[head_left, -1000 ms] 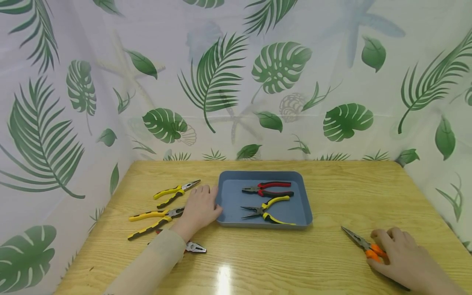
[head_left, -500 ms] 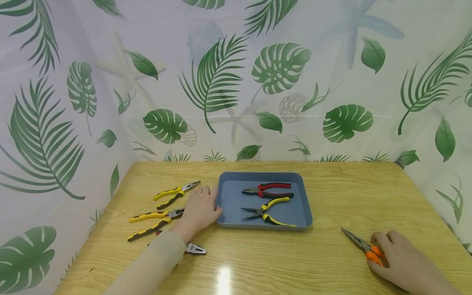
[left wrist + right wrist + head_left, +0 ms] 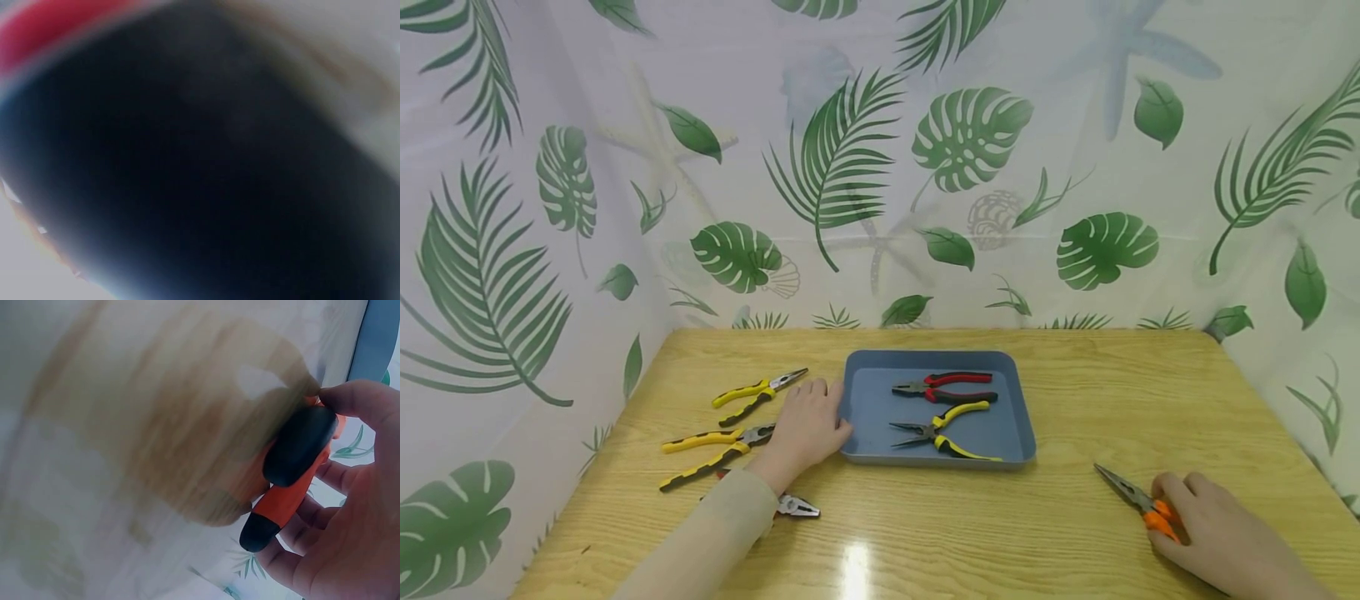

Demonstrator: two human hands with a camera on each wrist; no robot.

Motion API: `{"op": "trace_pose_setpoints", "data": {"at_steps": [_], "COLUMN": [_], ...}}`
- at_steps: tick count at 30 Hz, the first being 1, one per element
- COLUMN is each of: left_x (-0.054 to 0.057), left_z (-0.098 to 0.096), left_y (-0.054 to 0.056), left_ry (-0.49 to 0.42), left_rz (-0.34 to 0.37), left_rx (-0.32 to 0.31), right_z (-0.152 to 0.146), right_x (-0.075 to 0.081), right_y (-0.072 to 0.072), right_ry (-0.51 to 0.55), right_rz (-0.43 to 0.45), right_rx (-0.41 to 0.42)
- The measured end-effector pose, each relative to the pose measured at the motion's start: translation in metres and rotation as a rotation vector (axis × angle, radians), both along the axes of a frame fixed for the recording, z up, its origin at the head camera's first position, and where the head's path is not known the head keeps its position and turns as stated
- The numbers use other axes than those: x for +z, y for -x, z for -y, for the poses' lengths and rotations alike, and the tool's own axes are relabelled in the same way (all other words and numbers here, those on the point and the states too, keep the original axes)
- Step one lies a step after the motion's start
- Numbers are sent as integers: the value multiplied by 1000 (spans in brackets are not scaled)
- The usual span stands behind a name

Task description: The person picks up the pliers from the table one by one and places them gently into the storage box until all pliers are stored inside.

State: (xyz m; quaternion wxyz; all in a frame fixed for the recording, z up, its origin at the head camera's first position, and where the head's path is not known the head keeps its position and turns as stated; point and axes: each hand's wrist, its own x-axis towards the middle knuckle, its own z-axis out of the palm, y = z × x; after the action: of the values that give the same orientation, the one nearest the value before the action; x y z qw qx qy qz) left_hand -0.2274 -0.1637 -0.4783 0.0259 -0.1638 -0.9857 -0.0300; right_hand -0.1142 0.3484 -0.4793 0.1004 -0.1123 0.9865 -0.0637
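My left hand (image 3: 807, 421) rests at the left wall of a blue-grey tray (image 3: 925, 459), thumb and index finger at its rim. A dark blur fills most of the left wrist view. Inside the tray lie red-and-black pliers (image 3: 936, 388) and yellow-and-black long-nose pliers (image 3: 934, 430). At the right, my right hand (image 3: 1225, 529) holds orange-handled long-nose pliers (image 3: 1138, 497), jaws pointing up and left. The right wrist view shows the thumb and fingers around the black-and-orange handles (image 3: 284, 494). The palm hides part of them in the head view.
Left of the tray lie two yellow-and-black pliers, one upper (image 3: 760, 393) and one lower (image 3: 718, 446). Another pair of pliers (image 3: 797, 506) with red on it is partly hidden under my left forearm. A leaf-printed cloth (image 3: 880, 167) rises behind the wooden table (image 3: 970, 533).
Only the right hand shifts very slightly at the orange handles. The left hand, the tray and the other pliers stay in place.
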Motion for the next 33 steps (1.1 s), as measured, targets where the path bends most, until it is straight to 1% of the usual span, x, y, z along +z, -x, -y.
{"op": "trace_pose_setpoints", "data": {"at_steps": [14, 23, 33], "left_x": [4, 4, 3], "left_z": [-1, -1, -1], "left_y": [-2, -2, -2], "left_ry": [5, 7, 10], "left_rz": [6, -1, 4], "left_rx": [3, 1, -3], "right_z": [3, -2, -5], "right_x": [3, 0, -4], "right_y": [-1, 2, 6], "right_ry": [1, 59, 81], "right_rz": [-43, -29, 7], "right_rx": [11, -16, -33]}}
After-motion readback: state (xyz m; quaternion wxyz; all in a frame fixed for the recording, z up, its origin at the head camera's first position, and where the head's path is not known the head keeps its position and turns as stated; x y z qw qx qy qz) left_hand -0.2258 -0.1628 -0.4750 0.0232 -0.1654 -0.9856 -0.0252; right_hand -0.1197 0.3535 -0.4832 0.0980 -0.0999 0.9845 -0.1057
